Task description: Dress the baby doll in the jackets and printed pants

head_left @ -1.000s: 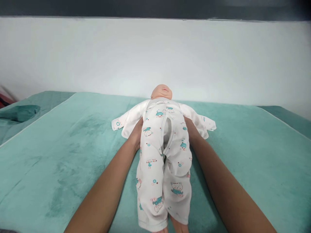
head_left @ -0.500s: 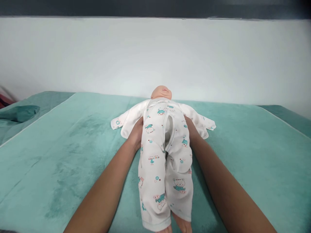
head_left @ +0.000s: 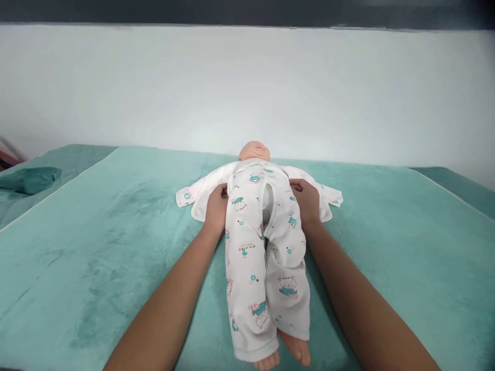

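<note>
A baby doll [head_left: 254, 150] lies on its back, head toward the wall and bare feet [head_left: 297, 348] toward me. It has on white printed baby pants [head_left: 247, 226] with a split crotch, pulled high up the torso. A white baby jacket [head_left: 209, 188] spreads out on both sides, sleeves stretched sideways; whether arms are inside them I cannot tell. At the left side of the waist, my left hand [head_left: 216, 207] is closed with its fingertips at the pants' edge. Opposite it, my right hand [head_left: 308, 202] has curled fingers on the pants' right side, fingertips partly hidden.
A teal cover [head_left: 116, 247] lies beneath the doll. Behind it rises a white wall [head_left: 247, 82] with a dark band along the top. Bunched green fabric [head_left: 33, 180] lies at the far left.
Both hands have come up from low beside the doll's torso, so more of their backs and fingers show. The doll's legs have shifted slightly right, its head slightly left and down.
</note>
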`<action>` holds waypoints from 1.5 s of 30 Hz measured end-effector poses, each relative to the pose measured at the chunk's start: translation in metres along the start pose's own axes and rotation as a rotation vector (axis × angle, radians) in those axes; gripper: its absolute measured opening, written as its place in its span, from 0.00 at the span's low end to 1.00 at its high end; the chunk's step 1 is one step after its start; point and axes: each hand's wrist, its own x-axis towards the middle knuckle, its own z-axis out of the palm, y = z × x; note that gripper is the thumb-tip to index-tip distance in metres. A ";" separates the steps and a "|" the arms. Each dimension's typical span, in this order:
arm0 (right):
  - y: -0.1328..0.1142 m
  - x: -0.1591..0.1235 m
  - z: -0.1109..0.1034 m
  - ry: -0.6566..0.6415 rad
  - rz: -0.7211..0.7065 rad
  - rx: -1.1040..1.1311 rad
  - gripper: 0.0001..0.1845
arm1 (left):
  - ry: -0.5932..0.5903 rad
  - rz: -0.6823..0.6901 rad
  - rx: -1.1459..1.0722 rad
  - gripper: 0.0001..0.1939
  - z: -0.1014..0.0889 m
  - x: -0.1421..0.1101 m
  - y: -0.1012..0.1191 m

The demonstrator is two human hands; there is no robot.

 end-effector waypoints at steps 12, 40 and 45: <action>-0.005 -0.001 0.000 -0.009 -0.296 -0.058 0.13 | 0.079 0.270 0.188 0.12 -0.003 0.035 -0.002; -0.028 0.063 0.038 -0.271 -0.100 0.049 0.09 | -0.116 0.250 0.431 0.04 0.011 0.102 -0.002; -0.030 0.024 0.024 -0.090 -0.164 0.210 0.11 | 0.111 0.289 0.272 0.07 0.004 0.067 -0.012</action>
